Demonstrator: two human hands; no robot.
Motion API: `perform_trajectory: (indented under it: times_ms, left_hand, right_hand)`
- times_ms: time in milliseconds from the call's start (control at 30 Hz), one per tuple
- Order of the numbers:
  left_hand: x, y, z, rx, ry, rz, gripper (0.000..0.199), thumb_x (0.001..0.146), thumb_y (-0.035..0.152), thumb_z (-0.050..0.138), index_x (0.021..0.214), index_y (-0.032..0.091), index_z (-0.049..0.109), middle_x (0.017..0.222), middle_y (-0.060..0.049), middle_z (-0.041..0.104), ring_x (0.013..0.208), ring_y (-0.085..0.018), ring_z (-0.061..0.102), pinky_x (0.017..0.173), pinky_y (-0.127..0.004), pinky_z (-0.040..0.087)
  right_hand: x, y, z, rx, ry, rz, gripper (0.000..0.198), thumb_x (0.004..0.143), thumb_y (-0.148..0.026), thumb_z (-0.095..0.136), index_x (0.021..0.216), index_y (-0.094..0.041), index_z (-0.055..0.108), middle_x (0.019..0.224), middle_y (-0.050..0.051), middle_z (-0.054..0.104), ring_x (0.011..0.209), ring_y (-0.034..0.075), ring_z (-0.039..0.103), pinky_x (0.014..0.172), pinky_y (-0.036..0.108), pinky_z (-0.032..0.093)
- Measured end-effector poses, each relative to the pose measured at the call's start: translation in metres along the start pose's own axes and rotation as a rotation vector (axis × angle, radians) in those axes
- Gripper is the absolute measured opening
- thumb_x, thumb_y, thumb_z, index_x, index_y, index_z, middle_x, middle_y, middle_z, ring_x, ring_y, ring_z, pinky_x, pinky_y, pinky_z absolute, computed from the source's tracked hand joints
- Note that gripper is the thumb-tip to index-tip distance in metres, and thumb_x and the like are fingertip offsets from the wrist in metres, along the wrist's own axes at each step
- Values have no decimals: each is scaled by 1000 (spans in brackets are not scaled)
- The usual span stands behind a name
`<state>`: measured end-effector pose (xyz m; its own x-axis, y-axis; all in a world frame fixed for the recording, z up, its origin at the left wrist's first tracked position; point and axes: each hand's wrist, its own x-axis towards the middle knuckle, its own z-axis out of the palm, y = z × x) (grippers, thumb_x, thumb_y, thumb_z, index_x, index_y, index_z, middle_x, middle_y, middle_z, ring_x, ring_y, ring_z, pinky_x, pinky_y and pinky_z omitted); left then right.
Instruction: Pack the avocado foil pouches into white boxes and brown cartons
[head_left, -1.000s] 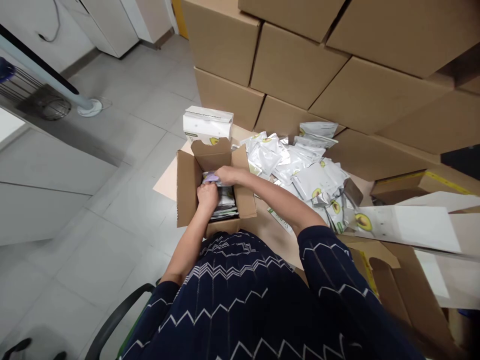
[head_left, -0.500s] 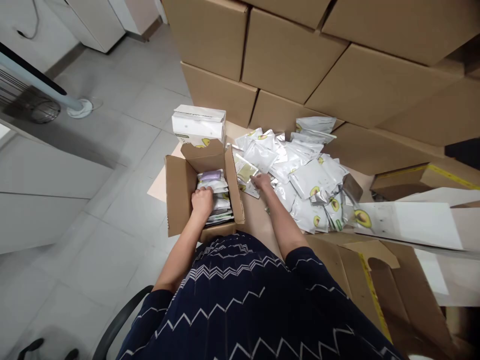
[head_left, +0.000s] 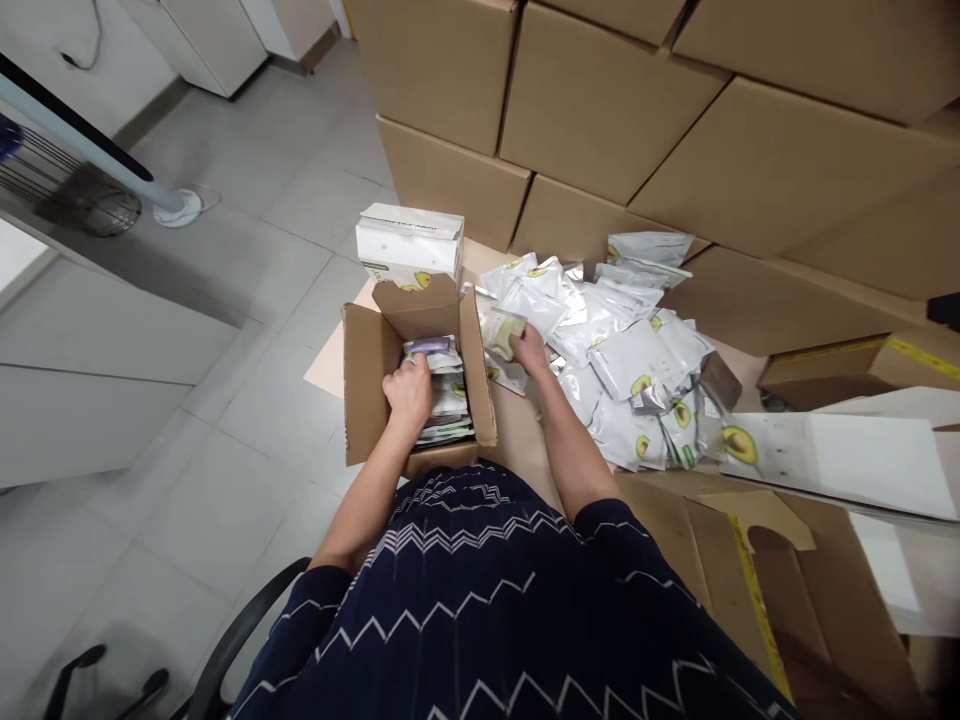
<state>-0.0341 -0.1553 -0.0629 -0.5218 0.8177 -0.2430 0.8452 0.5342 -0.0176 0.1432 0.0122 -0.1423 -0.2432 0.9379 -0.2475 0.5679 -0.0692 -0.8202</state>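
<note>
Near the centre of the frame, a greenish packet [head_left: 505,326] is being pinched at its right edge by the right hand [head_left: 531,352], and is being held just to the right of the open carton [head_left: 365,385]. Its long axis seems to be slanting from upper left to lower right, its free end being turned toward the carton's right flap. The packets inside [head_left: 450,396] are being touched by the left hand [head_left: 409,388], left of centre; whether any is being gripped cannot be told. The loose pile [head_left: 622,360], right of centre, is being neighboured by the right hand.
</note>
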Motion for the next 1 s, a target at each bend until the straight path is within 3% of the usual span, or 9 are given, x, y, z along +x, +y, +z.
perform_trajectory:
  times_ms: [100, 167, 233, 333, 467, 600, 733, 867, 1000]
  left_hand:
    - [4, 1, 1, -92, -50, -90, 35, 97, 14, 28, 120, 15, 55, 92, -18, 71, 90, -30, 71, 81, -42, 52]
    - [6, -1, 1, -254, -49, -130, 31, 96, 17, 34, 118, 15, 55, 98, -20, 71, 102, -32, 69, 89, -47, 50]
    - [11, -5, 0, -546, -55, -161, 23, 92, 18, 47, 112, 16, 59, 112, -21, 69, 121, -35, 60, 103, -51, 42]
    - [25, -11, -1, -916, -71, -192, 24, 81, 10, 60, 103, 20, 63, 132, -15, 62, 138, -31, 45, 115, -46, 32]
    - [53, -11, 2, -1223, -57, -288, 25, 81, 11, 59, 103, 22, 66, 128, -8, 66, 125, -21, 57, 107, -35, 43]
    - [65, -7, 6, -1541, -8, -491, 21, 93, 31, 51, 100, 18, 67, 105, -11, 72, 95, -20, 68, 87, -36, 53]
    - [58, -5, 9, -1740, 52, -596, 37, 99, 41, 40, 101, 16, 66, 95, -10, 72, 90, -19, 67, 82, -32, 52]
    - [43, -4, 16, -1843, 98, -617, 40, 100, 42, 34, 101, 16, 64, 90, -6, 70, 90, -16, 65, 78, -26, 50]
    - [27, -4, 28, -1871, 66, -619, 20, 93, 32, 51, 99, 16, 61, 83, -2, 66, 77, -12, 62, 71, -22, 46]
  right_hand:
    - [-8, -22, -25, 53, 38, -42, 18, 86, -28, 50, 100, -18, 55, 94, 4, 59, 70, 15, 59, 52, 27, 56]
    - [-19, -43, -44, 75, 96, -142, 18, 89, -35, 52, 100, -21, 53, 95, 3, 58, 77, 16, 58, 56, 29, 59]
    - [-34, -66, -62, 95, 161, -268, 25, 93, -43, 48, 106, -22, 53, 98, 3, 58, 83, 17, 59, 63, 31, 61]
    - [-60, -102, -83, 132, 221, -432, 36, 97, -51, 42, 119, -25, 51, 100, 4, 60, 87, 17, 61, 71, 34, 61]
    - [-92, -144, -94, 29, 93, -571, 37, 99, -49, 40, 123, -26, 55, 91, 2, 63, 81, 17, 63, 71, 32, 57]
    - [-99, -171, -72, -434, -220, -709, 28, 100, -32, 40, 113, -25, 64, 88, 2, 68, 82, 19, 65, 76, 31, 51]
    - [-82, -184, -20, -869, -427, -757, 31, 95, -14, 42, 113, -20, 66, 100, 10, 73, 94, 26, 68, 75, 32, 47]
    - [-62, -188, 30, -1071, -575, -798, 35, 91, -8, 47, 120, -13, 65, 113, 18, 72, 105, 28, 69, 79, 32, 49]
    - [-54, -185, 54, -1216, -754, -709, 34, 89, -5, 49, 117, -8, 69, 117, 21, 71, 111, 30, 68, 84, 34, 52]
